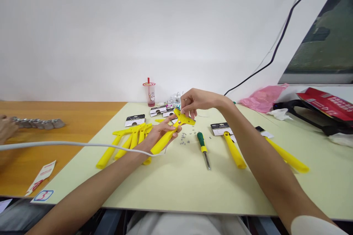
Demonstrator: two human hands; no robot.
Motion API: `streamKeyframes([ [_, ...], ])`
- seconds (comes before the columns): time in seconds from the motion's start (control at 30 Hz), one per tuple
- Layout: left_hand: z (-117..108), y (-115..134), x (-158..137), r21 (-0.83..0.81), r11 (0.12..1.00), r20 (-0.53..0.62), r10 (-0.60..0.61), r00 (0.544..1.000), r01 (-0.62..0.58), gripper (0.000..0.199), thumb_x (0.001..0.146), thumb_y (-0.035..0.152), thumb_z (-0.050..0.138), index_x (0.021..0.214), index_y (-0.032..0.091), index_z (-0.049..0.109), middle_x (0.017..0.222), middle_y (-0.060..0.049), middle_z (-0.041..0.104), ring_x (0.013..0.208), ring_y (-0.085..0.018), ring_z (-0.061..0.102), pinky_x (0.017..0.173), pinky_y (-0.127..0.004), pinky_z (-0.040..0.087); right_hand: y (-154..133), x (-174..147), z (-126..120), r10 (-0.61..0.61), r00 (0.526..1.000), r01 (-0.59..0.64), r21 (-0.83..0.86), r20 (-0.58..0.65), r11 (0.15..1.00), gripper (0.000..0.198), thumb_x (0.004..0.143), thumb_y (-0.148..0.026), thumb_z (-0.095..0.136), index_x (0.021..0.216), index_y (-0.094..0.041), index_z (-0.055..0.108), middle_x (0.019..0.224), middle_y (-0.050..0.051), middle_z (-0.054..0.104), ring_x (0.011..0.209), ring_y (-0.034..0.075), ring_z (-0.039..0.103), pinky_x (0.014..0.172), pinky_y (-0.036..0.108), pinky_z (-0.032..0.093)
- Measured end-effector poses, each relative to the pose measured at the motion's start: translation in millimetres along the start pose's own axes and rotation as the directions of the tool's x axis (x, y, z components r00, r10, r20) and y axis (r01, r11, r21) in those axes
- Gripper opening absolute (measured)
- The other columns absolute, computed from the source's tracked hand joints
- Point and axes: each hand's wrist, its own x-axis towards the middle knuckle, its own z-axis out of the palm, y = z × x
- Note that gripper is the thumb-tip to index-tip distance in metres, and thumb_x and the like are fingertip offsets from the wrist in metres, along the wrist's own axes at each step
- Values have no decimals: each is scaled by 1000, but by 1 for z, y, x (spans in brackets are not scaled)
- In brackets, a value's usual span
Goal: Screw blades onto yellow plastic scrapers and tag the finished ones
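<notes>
My left hand is wrapped round a yellow plastic scraper, its T-shaped head tilted up and away from me. Over that head my right hand is pinched, fingertips at the head's left end; whatever sits between them is too small to make out. Several more yellow scrapers lie bunched to the left of my left hand. Small metal screws or nuts are scattered on the table beyond the held scraper. A screwdriver with a green and yellow handle lies to their right.
Two yellow scrapers with black-and-white cards lie at the right. Other cards and a drink cup stand toward the wall. A white cable crosses the left foreground. Another person's hand is near metal parts at far left.
</notes>
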Motion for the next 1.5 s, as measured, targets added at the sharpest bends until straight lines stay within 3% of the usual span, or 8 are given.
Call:
streamKeyframes([
  [0.3,2,-3,-3,73,997,63,8,998,-13,84,70,-3,76,149,22,63,112,-11,73,87,-15,72,66,-20,52,-13,-3,9,61,994,-58,-37,91,998,42,81,-57,92,91,-21,73,80,3,84,63,18,78,64,30,61],
  [0.57,-10,-10,6,140,989,85,40,996,-51,71,69,1,81,136,21,68,111,-10,74,92,-19,74,72,-26,53,-15,2,15,203,978,-194,-157,41,968,37,80,-50,94,82,-21,71,83,6,85,65,22,80,63,33,62],
  [0.83,-10,-11,6,183,981,93,45,995,-62,61,66,3,84,123,21,68,116,-11,75,91,-19,75,70,-28,51,-19,3,17,218,972,-197,-191,94,962,28,81,-45,89,84,-21,75,82,6,85,68,23,81,63,32,60],
  [1.03,-17,-13,8,236,968,135,61,989,-91,61,69,5,88,124,22,66,113,-9,75,91,-20,77,67,-28,51,-19,0,13,244,963,-219,-194,116,956,40,78,-58,93,81,-23,76,80,6,85,66,25,81,63,34,58],
  [1.2,-20,-14,10,269,957,167,67,984,-111,61,69,7,89,124,23,67,113,-10,75,95,-24,78,68,-29,52,-14,2,14,233,966,-206,-215,109,955,39,81,-58,91,79,-22,76,83,7,85,66,24,80,63,35,61],
  [1.33,-17,-12,9,205,975,120,61,991,-84,62,67,3,87,124,23,68,113,-8,74,92,-21,76,70,-27,52,-11,5,16,225,974,-212,-211,39,954,39,80,-54,93,75,-22,72,79,7,84,64,24,79,60,35,61],
  [1.5,-6,-7,1,45,999,40,24,999,-26,77,72,-3,77,144,21,63,118,-13,73,91,-16,74,69,-21,53,-7,9,14,170,985,-174,-183,-32,968,37,83,-50,91,74,-22,69,74,5,81,63,22,77,59,33,60],
])
